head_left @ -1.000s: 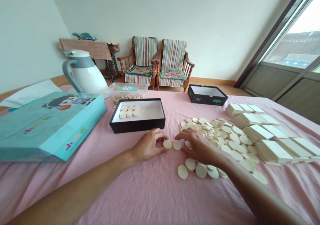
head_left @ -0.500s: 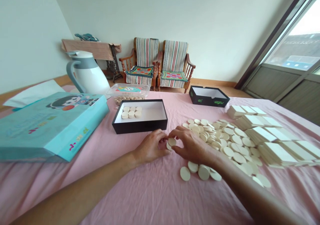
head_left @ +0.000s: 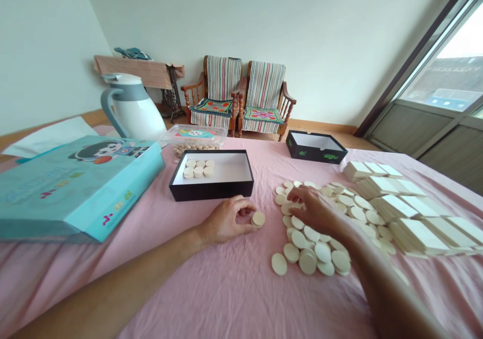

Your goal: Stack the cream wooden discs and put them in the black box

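Note:
A short stack of round wooden discs [head_left: 258,219] stands on the pink cloth, its side gripped between the thumb and fingers of my left hand [head_left: 228,219]. Over the loose pile of wooden discs [head_left: 311,233] reaches my right hand [head_left: 315,208]. Its thumb and fingers are apart, and I see no disc between them; the pile beneath it is partly hidden. Just beyond my left hand sits a black box [head_left: 211,190] with a white inside. Neat stacks of discs [head_left: 198,168] fill its left part in two rows.
Rectangular white wooden pieces [head_left: 418,233] stand in stacks at the right. A second black box [head_left: 316,150] lies at the back. To the left are a turquoise box [head_left: 83,188], a white jug [head_left: 138,110] and a clear plastic container [head_left: 196,138] holding small beige pieces.
My right hand has left the small stack and moved right to the loose pile, its fingers parting. My left hand stays at the stack.

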Available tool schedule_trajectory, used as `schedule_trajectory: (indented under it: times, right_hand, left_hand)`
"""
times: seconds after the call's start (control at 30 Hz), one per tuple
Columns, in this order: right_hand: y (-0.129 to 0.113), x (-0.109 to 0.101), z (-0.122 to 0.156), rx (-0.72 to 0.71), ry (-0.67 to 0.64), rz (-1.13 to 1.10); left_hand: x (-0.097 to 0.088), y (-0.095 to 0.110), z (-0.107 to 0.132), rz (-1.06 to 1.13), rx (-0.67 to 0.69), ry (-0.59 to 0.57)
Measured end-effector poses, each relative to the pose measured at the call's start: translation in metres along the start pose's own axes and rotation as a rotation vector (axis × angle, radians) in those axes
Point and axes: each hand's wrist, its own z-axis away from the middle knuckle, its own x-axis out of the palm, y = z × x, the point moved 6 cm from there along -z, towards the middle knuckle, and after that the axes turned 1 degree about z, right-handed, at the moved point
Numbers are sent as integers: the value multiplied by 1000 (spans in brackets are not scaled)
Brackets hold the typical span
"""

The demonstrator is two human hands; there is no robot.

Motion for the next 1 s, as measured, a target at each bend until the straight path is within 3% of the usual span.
schedule_trajectory:
  times: [0.17,0.3,0.47,0.63,0.77,1.0]
  right_hand:
    - [-5,15,5,-1,-45,89]
    - [-9,12,3,-8,-11,62]
    - [-14,7,1,14,-12,-173]
    - [-27,16,0,62,6,-445]
    - [-44,26,1,49,-6,-525]
    - [-54,45,-1,167,0,-623]
  left_hand:
    - [1,-2,0,50,10,9]
    - [5,-5,1,60,-2,4]
    - [6,-4,2,36,-15,9]
    - [7,-4,2,12,-30,18]
    - [6,-3,2,4,-29,29]
    - [3,0,1,-33,-19,54]
